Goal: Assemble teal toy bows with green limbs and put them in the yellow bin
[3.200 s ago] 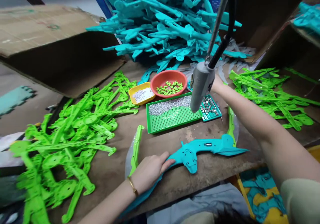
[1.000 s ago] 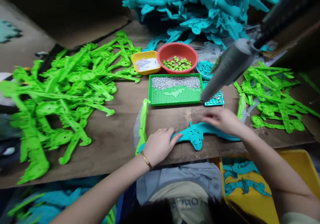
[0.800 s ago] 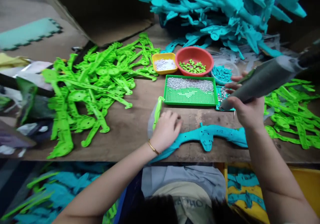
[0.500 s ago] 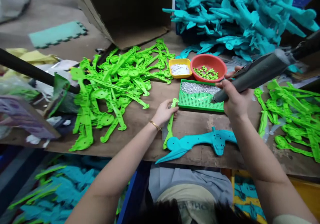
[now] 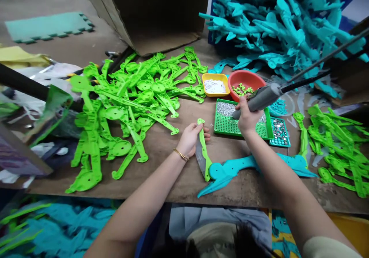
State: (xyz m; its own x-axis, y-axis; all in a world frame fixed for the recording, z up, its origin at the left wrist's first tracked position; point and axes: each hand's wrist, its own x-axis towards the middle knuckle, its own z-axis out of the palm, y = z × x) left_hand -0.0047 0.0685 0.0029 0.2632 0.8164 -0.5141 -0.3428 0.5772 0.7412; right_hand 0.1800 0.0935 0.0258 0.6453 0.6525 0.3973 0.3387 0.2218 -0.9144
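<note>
My left hand (image 5: pixel 191 139) is closed on a long, thin green plastic part (image 5: pixel 204 150) with a clear blade-like piece along its side. The lower end of that part meets a blue plastic body piece (image 5: pixel 230 169) lying along the table's front. My right hand (image 5: pixel 248 117) grips a grey electric screwdriver (image 5: pixel 266 96), its tip end low over the perforated green tray (image 5: pixel 227 128). Small silver screws (image 5: pixel 226 108) lie heaped along the tray's back. Whether the bit touches a screw, I cannot tell.
Behind the tray are a yellow dish (image 5: pixel 215 77) of white pieces and a red bowl (image 5: pixel 240 75) of small green pieces. Green parts (image 5: pixel 138 92) pile up at left, blue parts (image 5: pixel 276 27) at back right. A teal tray (image 5: pixel 279 133) holds round metal pieces.
The screwdriver has swung left and lower over the screw tray, with my right hand. My left hand still holds the green part. The whole view has shifted slightly.
</note>
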